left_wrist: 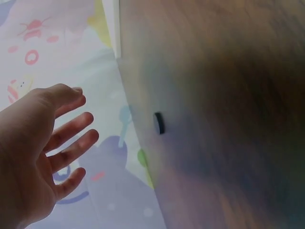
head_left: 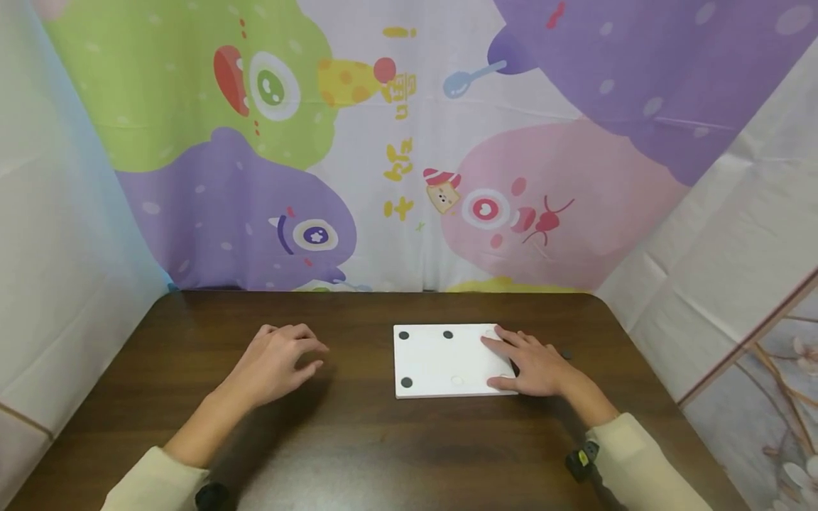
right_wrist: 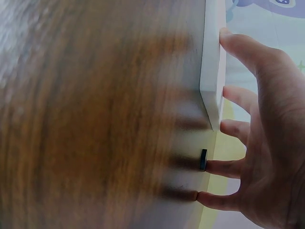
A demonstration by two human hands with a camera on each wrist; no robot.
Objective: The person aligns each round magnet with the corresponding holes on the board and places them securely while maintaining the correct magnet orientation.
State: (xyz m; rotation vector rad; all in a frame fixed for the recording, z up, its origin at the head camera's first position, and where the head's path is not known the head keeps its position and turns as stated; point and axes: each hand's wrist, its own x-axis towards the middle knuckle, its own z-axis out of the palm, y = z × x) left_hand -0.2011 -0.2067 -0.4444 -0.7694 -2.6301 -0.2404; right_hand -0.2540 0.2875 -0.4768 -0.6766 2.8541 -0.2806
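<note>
Dressed in pale cream sleeves [head_left: 645,461]
Fitted with a black left-wrist device [head_left: 211,496] and a black right-wrist device [head_left: 577,467] with yellow-green marking [head_left: 583,458].

A small, cloth-screened booth; whether it stands in a home or a studio cannot be told. A dark wood-grain bench [head_left: 383,454] with rounded far corners meets a cartoon-monster curtain [head_left: 424,142] along its far edge. Pale hangings flank it: left sheet [head_left: 70,213], right flower-printed sheet [head_left: 722,262].
</note>
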